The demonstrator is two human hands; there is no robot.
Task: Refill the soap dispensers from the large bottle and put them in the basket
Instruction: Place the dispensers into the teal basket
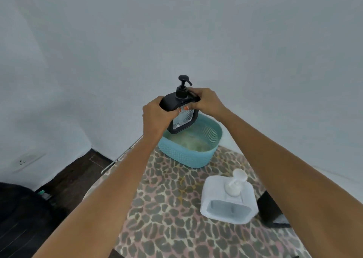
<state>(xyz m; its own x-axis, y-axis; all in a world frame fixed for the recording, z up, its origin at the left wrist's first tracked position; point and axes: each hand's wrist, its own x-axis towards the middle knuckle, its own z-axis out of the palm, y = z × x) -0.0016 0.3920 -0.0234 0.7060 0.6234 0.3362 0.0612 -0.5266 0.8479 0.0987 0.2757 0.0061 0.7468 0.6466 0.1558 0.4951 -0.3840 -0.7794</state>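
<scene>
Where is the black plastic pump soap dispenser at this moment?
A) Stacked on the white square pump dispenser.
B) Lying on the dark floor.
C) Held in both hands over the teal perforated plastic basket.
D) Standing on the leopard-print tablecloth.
C: the left hand and right hand both hold the black plastic pump soap dispenser over the teal perforated plastic basket.

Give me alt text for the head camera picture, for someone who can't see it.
The left hand and right hand grip a black soap dispenser just over a blue basket on a spotted tablecloth. A white soap dispenser stands nearer, to the right.
</scene>
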